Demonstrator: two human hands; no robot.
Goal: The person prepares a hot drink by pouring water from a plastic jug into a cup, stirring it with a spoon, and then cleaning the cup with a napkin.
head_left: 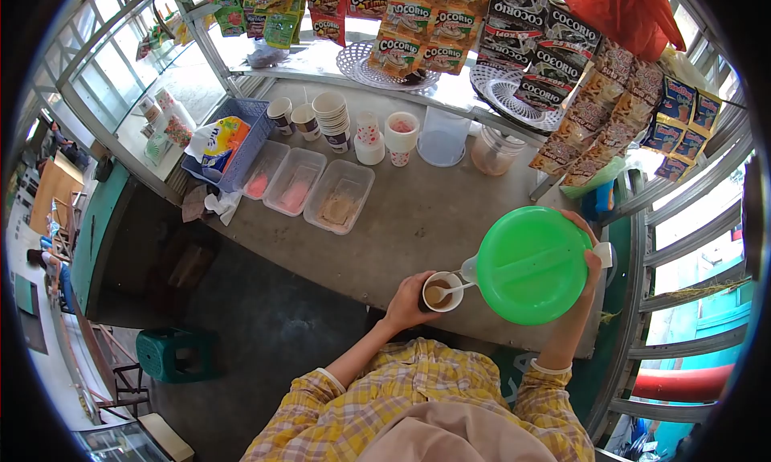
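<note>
My left hand (408, 303) is wrapped round a paper cup (451, 304), which holds a brown drink and a white spoon (460, 288). To its right, my right hand (593, 261) grips a pitcher with a round green lid (533, 264) by its side. The pitcher's clear spout (469, 270) is close to the cup's rim, above the counter's front edge. Whether liquid is flowing from the spout cannot be made out.
On the counter (401, 221) stand clear tubs (339, 197), a blue basket (248, 159), stacked paper cups (332, 119) and a clear container (442, 137). Sachet strips (431, 24) hang above. A green stool (175, 355) is at lower left; people are far left.
</note>
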